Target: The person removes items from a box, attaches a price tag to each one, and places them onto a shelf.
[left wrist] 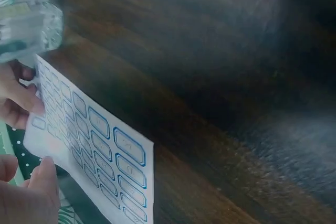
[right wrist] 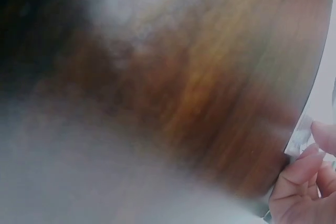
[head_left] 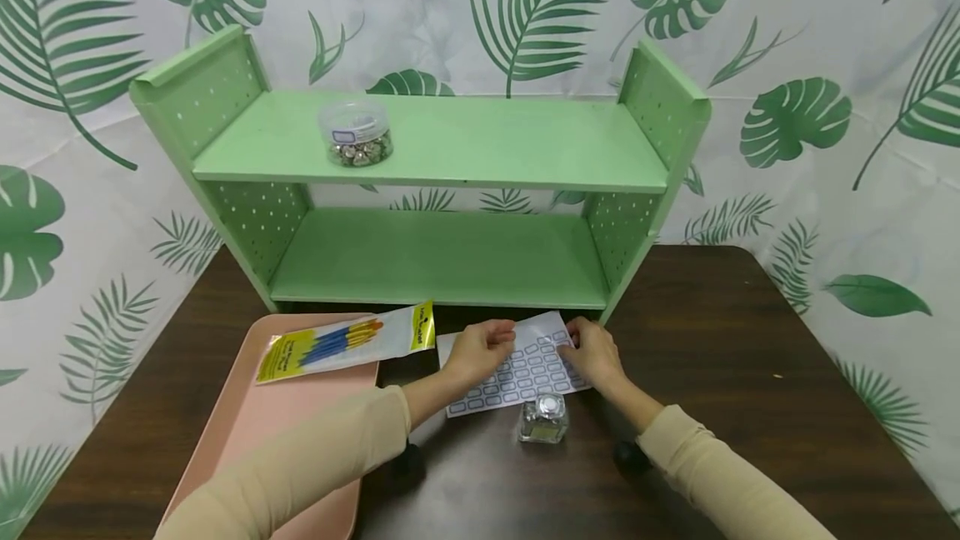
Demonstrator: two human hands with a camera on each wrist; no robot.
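A white sheet of labels (head_left: 517, 369), printed with rows of blue-framed boxes, is raised at an angle over the dark table. My right hand (head_left: 596, 357) pinches its right side between thumb and fingers; the left wrist view shows this right hand (left wrist: 18, 98) at the far edge. Over the sheet's left part is my left hand (head_left: 480, 352), its fingers loosely bent with nothing between them. In the left wrist view the left hand's thumb and finger (left wrist: 44, 187) stand apart beside the sheet. A small clear square jar (head_left: 543, 419) with a silvery lid stands just in front of the sheet.
A pink tray (head_left: 255, 440) lies at the left, with a yellow-and-clear packet (head_left: 345, 342) of blue and yellow sticks across its far end. Behind stands a green two-tier shelf (head_left: 450, 257). Its upper tier holds a round clear tub (head_left: 356, 136) of shiny wrapped pieces, with a label on its side.
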